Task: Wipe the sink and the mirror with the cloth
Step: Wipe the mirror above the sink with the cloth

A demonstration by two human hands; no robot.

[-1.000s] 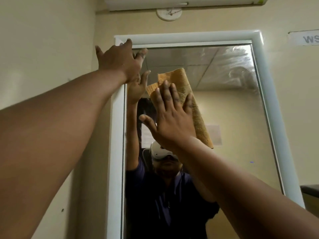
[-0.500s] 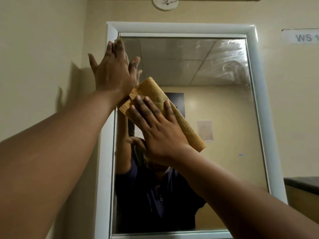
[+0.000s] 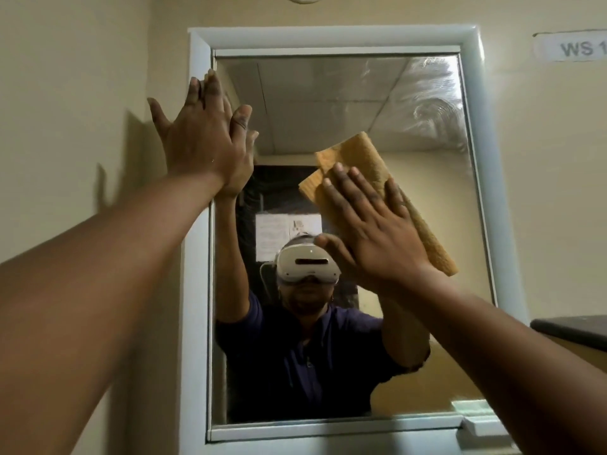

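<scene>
At the far left a plain cream wall (image 3: 75,93) runs up to the mirror's white frame (image 3: 197,224). The person's left arm (image 3: 98,274) reaches up from the lower left, and the left hand (image 3: 205,142) lies flat and fully open, fingers straight and nearly together, thumb spread toward the wall. It covers the upper part of the frame's left edge and the adjoining strip of glass, and holds nothing. The mirror (image 3: 328,103) hangs upright on the wall; the glass near its top right corner shows hazy swirled streaks (image 3: 433,103). In the middle of the glass sits the reflection of the person in a dark short-sleeved shirt (image 3: 295,362) and a white headset (image 3: 307,266). Right of centre, the right hand (image 3: 371,231) is open with fingers extended, palm pressing a folded tan cloth (image 3: 368,159) flat against the glass. The cloth lies tilted, its upper end toward the centre of the mirror and its lower end toward the right edge, extending past the fingertips above and the heel of the hand below. The right forearm (image 3: 492,349) enters from the lower right corner. On the wall beyond the frame's top right corner is a label reading "WS 1" (image 3: 578,47); a dark ledge (image 3: 571,326) shows at the far right. The sink is out of view.
</scene>
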